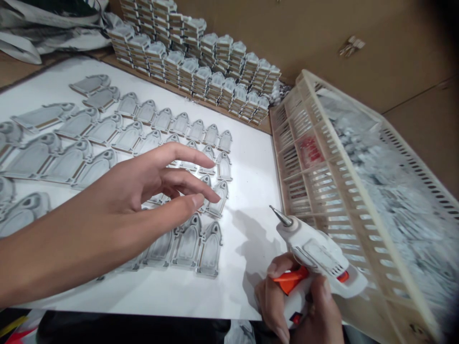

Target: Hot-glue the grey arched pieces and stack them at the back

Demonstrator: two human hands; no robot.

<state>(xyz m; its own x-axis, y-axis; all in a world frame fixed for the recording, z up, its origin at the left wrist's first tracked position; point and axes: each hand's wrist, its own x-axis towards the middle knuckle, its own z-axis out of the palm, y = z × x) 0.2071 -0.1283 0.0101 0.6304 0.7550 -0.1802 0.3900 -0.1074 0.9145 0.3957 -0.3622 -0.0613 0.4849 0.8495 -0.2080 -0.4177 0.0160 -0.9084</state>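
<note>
My L hand (132,191) was open, fingers spread, just above the rows of flat grey arch-shaped pieces (211,246) that lay on the white board (251,162); I cannot tell if the fingertips touched them. My R hand (315,315) was closed around a white hot glue gun (319,255), one finger on its orange trigger (292,279), nozzle pointing up-left, at the board's front R corner. Just beside it a tilted plastic basket (358,191). Stacks of pieces (201,62) stood behind the board.
</note>
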